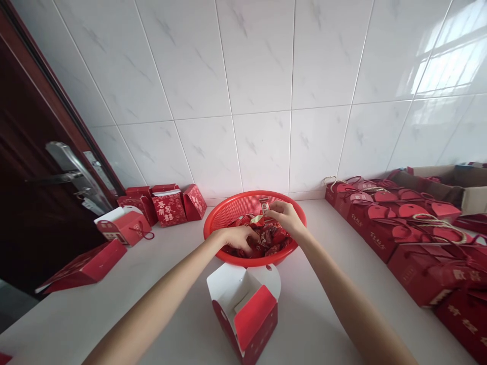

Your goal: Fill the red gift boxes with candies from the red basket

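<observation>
A round red plastic basket (251, 261) stands near the wall, with red-wrapped candies (272, 235) inside. My right hand (281, 213) pinches a small wrapped candy (264, 205) above the right part of the basket. Down among the candies is my left hand (241, 239), its fingers bent and partly hidden, so what they hold, if anything, cannot be made out. In front of the basket, between my forearms, an open red box (256, 319) with a white inside stands with its flaps up.
Rows of closed red boxes with cord handles (375, 228) fill the right side, beside an open cardboard carton (474, 198). At the left are several red boxes (169, 208) and a tipped one (87, 266), near a dark door with a metal handle (74, 175).
</observation>
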A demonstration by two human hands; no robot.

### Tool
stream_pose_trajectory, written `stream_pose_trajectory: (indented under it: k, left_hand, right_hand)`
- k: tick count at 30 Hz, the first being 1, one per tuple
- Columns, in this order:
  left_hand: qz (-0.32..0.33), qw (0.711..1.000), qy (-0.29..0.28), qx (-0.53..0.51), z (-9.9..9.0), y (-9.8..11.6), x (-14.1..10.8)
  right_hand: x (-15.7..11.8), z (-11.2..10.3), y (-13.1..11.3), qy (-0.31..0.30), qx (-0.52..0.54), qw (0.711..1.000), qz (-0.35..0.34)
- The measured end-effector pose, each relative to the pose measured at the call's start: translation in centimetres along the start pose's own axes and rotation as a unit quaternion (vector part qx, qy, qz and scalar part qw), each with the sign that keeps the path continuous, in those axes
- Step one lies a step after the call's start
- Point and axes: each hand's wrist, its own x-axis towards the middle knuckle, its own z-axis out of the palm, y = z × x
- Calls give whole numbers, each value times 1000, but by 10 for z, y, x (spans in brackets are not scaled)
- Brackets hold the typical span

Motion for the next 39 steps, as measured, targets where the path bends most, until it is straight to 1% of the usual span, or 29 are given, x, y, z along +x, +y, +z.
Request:
stream_pose_trajectory:
  k: [3, 6, 9, 11, 12, 14, 15, 17, 19, 25, 30, 33, 36, 39]
  left_hand:
    - [15, 1000, -10, -16, 0, -1, 1]
    - [14, 1000, -24, -13, 1, 0, 1]
    - [21, 1000, -11, -14, 1, 2, 1]
    - [54, 997, 20, -54, 1, 0, 1]
    - [77, 992, 46, -86, 1, -2, 1]
    - [118, 973, 111, -162, 0, -8, 3]
    - [126, 962, 143, -194, 0, -12, 4]
    - [121, 943, 196, -238, 0, -18, 6]
    - [113, 932, 226, -261, 0, -21, 8]
    - [116, 911, 261, -297, 0, -17, 8]
    - [129, 906, 273, -297, -3, -10, 4]
    - [131, 900, 305, -284, -4, -9, 2]
    - [132, 887, 345, -276, -5, -11, 2]
    - [127, 876, 359, -295, -5, -12, 2]
  right_hand:
    - [0, 0, -1, 0, 8, 1000, 8]
    - [0, 0, -1, 5, 16, 1000, 11]
    - [0, 0, 0, 6, 40, 999, 15]
    - [1, 0, 0, 8, 52, 998, 20]
    - [1, -1, 0, 13, 55, 998, 24]
    - [1, -1, -1, 29, 60, 997, 36]
    - [1, -2, -2, 37, 64, 996, 43]
    - [2, -2, -2, 49, 78, 994, 56]
    - [3, -3, -2, 52, 93, 992, 63]
    - [6, -6, 4, 65, 128, 987, 67]
    - [5, -7, 1, 57, 102, 990, 82]
    - [4, -7, 0, 51, 102, 989, 90]
    - [4, -6, 0, 25, 114, 988, 100]
    - [5, -7, 2, 16, 131, 987, 93]
